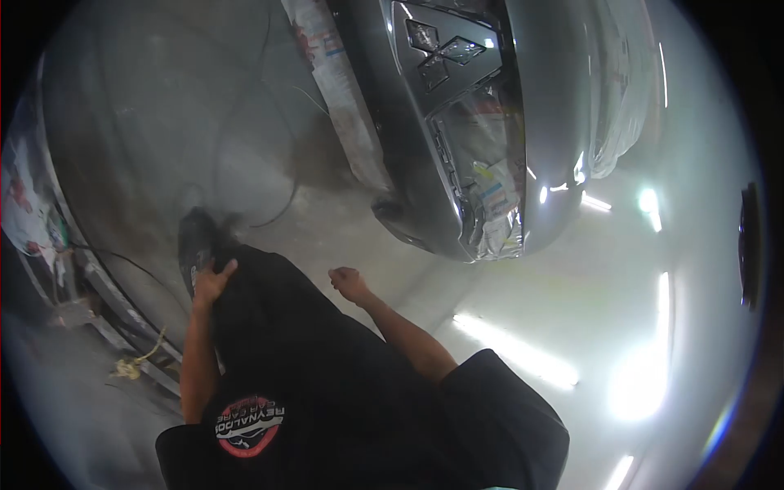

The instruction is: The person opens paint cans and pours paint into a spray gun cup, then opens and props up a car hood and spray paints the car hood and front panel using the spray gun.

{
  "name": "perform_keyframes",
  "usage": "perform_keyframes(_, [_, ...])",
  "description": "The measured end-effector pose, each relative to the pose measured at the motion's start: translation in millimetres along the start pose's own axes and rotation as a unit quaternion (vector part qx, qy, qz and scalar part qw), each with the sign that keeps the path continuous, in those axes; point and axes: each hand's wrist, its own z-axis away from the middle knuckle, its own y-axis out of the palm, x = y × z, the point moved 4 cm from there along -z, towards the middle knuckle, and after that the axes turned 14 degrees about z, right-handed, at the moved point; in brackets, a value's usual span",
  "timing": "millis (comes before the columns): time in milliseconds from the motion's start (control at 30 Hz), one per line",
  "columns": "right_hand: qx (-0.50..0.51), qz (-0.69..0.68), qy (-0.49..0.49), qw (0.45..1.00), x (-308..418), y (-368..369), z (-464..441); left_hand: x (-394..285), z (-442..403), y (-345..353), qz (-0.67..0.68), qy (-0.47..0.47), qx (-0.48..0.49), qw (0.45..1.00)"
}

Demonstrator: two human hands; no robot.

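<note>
My left hand is at the lower left, beside a dark object that may be a shoe. Its thumb stands apart from the fingers, and nothing shows held in it. My right hand is raised before the dark clothing, with its fingers curled in and no object visible in them. Above and to the right of it is a glossy dark grey car panel with a three-diamond emblem. Crumpled plastic and printed paper fill an opening in the panel.
A strip of printed paper runs along the panel's left side. At the far left, a metal frame carries paper-wrapped material and a yellowish cord. A thin cable crosses the grey floor. Bright light strips glare at the right.
</note>
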Motion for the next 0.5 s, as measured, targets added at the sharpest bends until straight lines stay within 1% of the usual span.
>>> perform_keyframes(67, [0.008,0.060,-0.019,0.998,-38.2,4.5,-2.7,24.9,22.1,34.3,-0.061,-0.039,-0.009,0.997])
perform_keyframes(167, [0.044,0.105,-0.016,0.993,-55.7,9.9,-8.1,45.0,32.5,42.8,0.015,-0.039,0.053,0.998])
perform_keyframes(267, [0.044,0.102,-0.041,0.993,-56.5,20.9,-10.7,50.9,50.8,48.6,0.031,-0.081,0.035,0.996])
perform_keyframes(367, [0.046,0.095,-0.055,0.993,-45.0,31.4,-8.8,73.1,55.3,54.3,0.012,-0.039,-0.004,0.999])
perform_keyframes(467, [0.035,0.101,-0.075,0.991,-29.3,32.1,-6.2,85.6,46.2,54.5,-0.010,-0.038,0.013,0.999])
perform_keyframes(500, [0.023,0.084,-0.078,0.993,-28.1,31.6,-5.9,87.2,42.5,51.9,-0.024,-0.040,0.025,0.999])
